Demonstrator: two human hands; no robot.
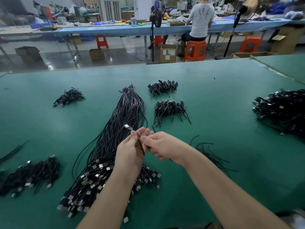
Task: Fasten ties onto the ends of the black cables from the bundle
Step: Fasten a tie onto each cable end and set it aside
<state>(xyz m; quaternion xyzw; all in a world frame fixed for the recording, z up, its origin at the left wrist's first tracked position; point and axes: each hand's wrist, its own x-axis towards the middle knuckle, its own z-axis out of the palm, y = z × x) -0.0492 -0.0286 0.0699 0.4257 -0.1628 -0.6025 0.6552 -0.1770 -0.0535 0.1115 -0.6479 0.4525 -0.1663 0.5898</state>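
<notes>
Both hands up over the bundle: the left hand curls round one thin black cable, its silver USB plug poking out above the fingers, while the right hand pinches a short black tie at that same cable. Risk here: the thin tie could slip from the pinch, or the cable could slide through the loose curl, and the wrap would land off the end. Beneath, the long bundle of black cables fans across the green matted worktable. Loose black ties lie just right. Small tied coils sit farther out. Beyond, orange plastic stools and a seated person at a blue bench.
</notes>
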